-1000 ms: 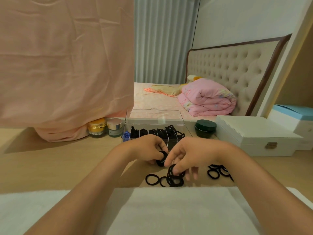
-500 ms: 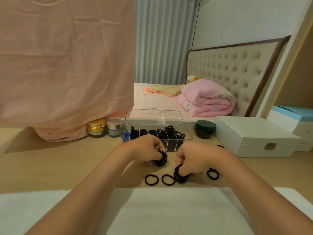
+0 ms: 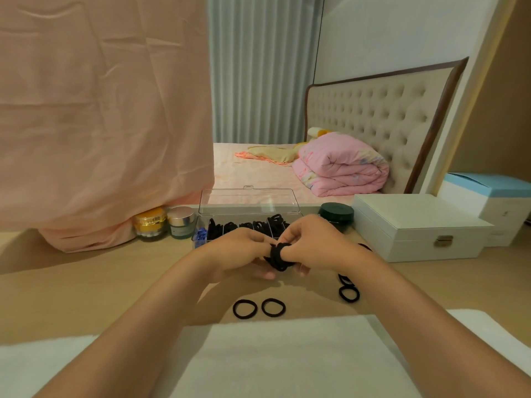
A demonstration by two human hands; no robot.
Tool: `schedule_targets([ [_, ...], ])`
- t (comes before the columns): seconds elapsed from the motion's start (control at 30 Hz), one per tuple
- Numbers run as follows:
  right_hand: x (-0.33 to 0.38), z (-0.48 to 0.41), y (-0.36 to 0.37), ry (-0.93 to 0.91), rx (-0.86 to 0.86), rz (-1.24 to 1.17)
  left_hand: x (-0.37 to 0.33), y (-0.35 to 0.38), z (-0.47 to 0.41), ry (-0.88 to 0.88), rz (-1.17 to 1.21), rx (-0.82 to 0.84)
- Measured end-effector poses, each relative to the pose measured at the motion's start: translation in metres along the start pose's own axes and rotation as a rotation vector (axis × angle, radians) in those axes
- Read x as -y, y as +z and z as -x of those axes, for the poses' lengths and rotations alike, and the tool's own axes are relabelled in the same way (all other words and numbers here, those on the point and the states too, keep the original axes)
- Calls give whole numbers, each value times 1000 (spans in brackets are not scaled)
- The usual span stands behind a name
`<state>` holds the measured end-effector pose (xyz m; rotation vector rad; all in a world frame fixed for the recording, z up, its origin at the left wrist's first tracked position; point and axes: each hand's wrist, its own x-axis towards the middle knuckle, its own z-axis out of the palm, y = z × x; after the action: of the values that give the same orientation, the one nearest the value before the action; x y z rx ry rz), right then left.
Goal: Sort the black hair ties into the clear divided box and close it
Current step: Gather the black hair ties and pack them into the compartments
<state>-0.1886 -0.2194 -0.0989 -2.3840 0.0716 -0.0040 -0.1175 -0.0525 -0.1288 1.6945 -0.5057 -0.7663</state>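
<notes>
Clear divided box (image 3: 293, 209), centre frame, lid up: several compartments hold black ties. Left hand (image 3: 238, 252) and right hand (image 3: 313, 245) jointly grasp a tie bundle (image 3: 278, 257). Loose ties (image 3: 258, 308) below; apparently more at right. Unclosed.

The clear divided box (image 3: 247, 225) is flanked by cream jars (image 3: 163, 224) on the left and a green jar (image 3: 336, 215) and white case (image 3: 416, 228) on the right; bare desk (image 3: 100, 282) is left toward the left edge.
</notes>
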Motion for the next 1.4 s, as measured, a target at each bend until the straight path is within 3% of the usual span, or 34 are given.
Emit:
schedule_targets([
  [0.13, -5, -4, 1, 24, -112, -10, -6, 3, 5, 9, 250, 81],
  [0.3, -10, -8, 1, 40, -96, -10, -2, 9, 0, 86, 17, 37],
  [0.5, -21, -10, -19, 45, 100, -333, -1, 7, -1, 94, 97, -60],
  [0.7, -27, -11, -25, 47, 1, -416, -9, 8, 1, 180, 142, -73],
  [0.77, -28, -12, -27, 79, 44, -548, -14, 9, 0, 230, 148, -87],
  [0.87, -25, -11, -33, 74, 127, -732, -25, 12, -6, 289, 86, -243],
  [1.0, -28, -16, -41, 36, 16, -811, -47, 14, -17, 351, -37, -358],
  [1.17, -36, -20, -49, 8, -61, -947, -60, 16, -32, 444, -178, -354],
  [1.3, -40, -26, -48, 53, -231, -846, -49, 11, -46, 455, -275, -285],
  [1.4, -40, -35, -44, 93, -387, -663, -36, 2, -58, 415, -588, -321],
])
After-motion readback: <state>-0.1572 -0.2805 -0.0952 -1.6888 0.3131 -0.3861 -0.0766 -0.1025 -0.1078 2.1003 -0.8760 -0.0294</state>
